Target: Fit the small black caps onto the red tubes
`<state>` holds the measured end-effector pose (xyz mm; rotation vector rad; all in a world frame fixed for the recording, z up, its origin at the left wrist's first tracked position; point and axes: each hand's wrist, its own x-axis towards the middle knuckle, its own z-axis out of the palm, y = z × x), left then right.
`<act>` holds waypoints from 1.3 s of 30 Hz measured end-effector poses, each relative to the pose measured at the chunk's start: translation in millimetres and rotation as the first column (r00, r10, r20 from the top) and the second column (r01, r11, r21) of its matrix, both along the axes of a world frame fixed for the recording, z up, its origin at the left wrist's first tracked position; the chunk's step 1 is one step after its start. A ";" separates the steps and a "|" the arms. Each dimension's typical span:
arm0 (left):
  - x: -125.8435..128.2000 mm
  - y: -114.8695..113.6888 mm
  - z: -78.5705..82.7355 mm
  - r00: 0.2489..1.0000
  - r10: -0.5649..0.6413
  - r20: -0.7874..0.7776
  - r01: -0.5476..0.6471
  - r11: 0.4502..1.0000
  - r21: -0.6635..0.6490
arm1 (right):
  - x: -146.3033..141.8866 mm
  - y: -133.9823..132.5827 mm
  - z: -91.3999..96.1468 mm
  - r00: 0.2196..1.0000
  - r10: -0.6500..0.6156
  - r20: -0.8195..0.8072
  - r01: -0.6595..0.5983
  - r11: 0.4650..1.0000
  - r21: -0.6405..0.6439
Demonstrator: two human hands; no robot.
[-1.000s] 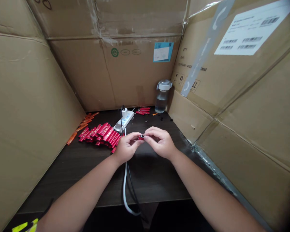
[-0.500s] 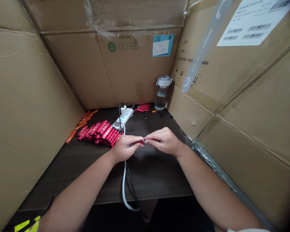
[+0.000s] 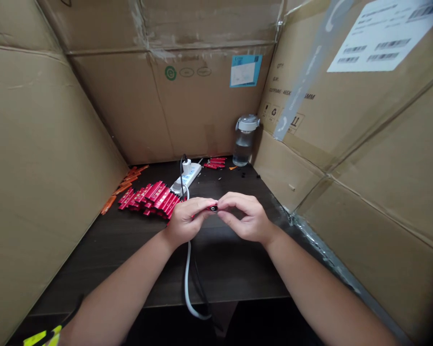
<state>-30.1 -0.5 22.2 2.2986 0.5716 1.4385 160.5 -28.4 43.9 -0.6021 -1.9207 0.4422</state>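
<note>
A small red-and-black part (image 3: 212,208) is pinched in the middle of the view between the fingertips of the left hand (image 3: 183,222) and the right hand (image 3: 247,217). Both hands are held close together with the fingers curled inward, and the part is gripped where the fingertips meet. The left forearm (image 3: 119,288) and right forearm (image 3: 319,293) are angled inward from the lower corners, above a dark wooden table (image 3: 104,262). A heap of red sticks (image 3: 147,199) is lying just beside the left hand, and a white power strip (image 3: 186,177) is placed beyond it. A white cable (image 3: 186,283) and a black cable (image 3: 198,283) are run past the hands. Orange pieces (image 3: 124,185) are scattered by the left cardboard wall (image 3: 46,144), and a water bottle (image 3: 244,142) is stood in the far corner.
</note>
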 end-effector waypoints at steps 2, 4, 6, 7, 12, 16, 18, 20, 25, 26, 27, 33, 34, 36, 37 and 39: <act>0.4 -1.7 2.2 1.000 0.005 0.014 -0.005 1.000 0.011 | -1.1 -0.9 -0.3 1.000 0.011 -0.015 -0.011 1.000 -0.006; 1.0 -2.8 4.0 1.000 0.000 0.024 -0.001 1.000 0.027 | -2.4 -1.0 -1.0 1.000 0.005 -0.011 -0.005 1.000 -0.002; 1.6 -3.1 4.9 1.000 0.002 0.028 -0.004 0.999 0.050 | -3.6 -0.7 -1.4 1.000 -0.006 -0.006 0.006 1.000 0.014; 1.9 -3.0 5.0 1.000 0.003 0.030 -0.005 0.998 0.069 | -4.0 -0.4 -1.4 1.000 -0.008 -0.006 0.008 1.000 0.028; 2.9 -1.3 3.8 0.999 -0.018 0.044 0.011 0.989 0.144 | -5.0 0.1 0.3 1.000 0.005 -0.014 -0.004 0.995 0.100; 3.5 -1.1 3.7 0.999 -0.042 0.029 0.037 0.989 0.144 | -5.0 -0.8 2.7 1.000 0.018 -0.008 -0.017 0.994 0.110; 3.7 -1.4 4.1 0.998 -0.051 0.028 0.046 0.988 0.149 | -4.9 -1.1 3.8 0.999 0.037 -0.012 -0.035 0.994 0.102; 3.6 -1.9 4.7 0.998 -0.065 0.027 0.061 0.987 0.148 | -4.6 -1.1 4.7 0.997 0.068 -0.022 -0.066 0.994 0.084; 2.3 -2.5 5.9 0.995 -0.095 -0.007 0.095 0.988 0.121 | -3.2 0.2 3.4 0.987 0.152 -0.046 -0.152 0.988 0.014; 1.8 -2.4 6.0 0.995 -0.094 -0.016 0.095 0.989 0.117 | -3.0 0.5 2.8 0.985 0.165 -0.056 -0.166 0.986 -0.003; 1.4 -2.1 6.1 0.995 -0.095 -0.027 0.097 0.989 0.111 | -2.7 0.9 2.1 0.982 0.177 -0.067 -0.179 0.984 -0.021; 0.5 -1.2 5.6 0.990 -0.132 -0.054 0.137 0.986 0.092 | -1.6 2.1 0.0 0.965 0.227 -0.132 -0.248 0.954 -0.167; 0.8 -1.5 5.6 0.990 -0.132 -0.046 0.136 0.986 0.095 | -1.7 1.9 -0.1 0.962 0.230 -0.145 -0.255 0.949 -0.186; 1.5 -2.6 5.7 0.991 -0.131 -0.036 0.134 0.987 0.092 | -2.4 1.3 -0.3 0.959 0.229 -0.167 -0.261 0.944 -0.202; 1.9 -3.2 5.9 0.991 -0.131 -0.034 0.134 0.987 0.088 | -2.9 0.8 -0.5 0.959 0.223 -0.173 -0.255 0.946 -0.198; 2.5 -4.5 6.2 0.991 -0.129 -0.027 0.131 0.988 0.079 | -3.8 -0.3 -0.7 0.964 0.205 -0.169 -0.234 0.956 -0.178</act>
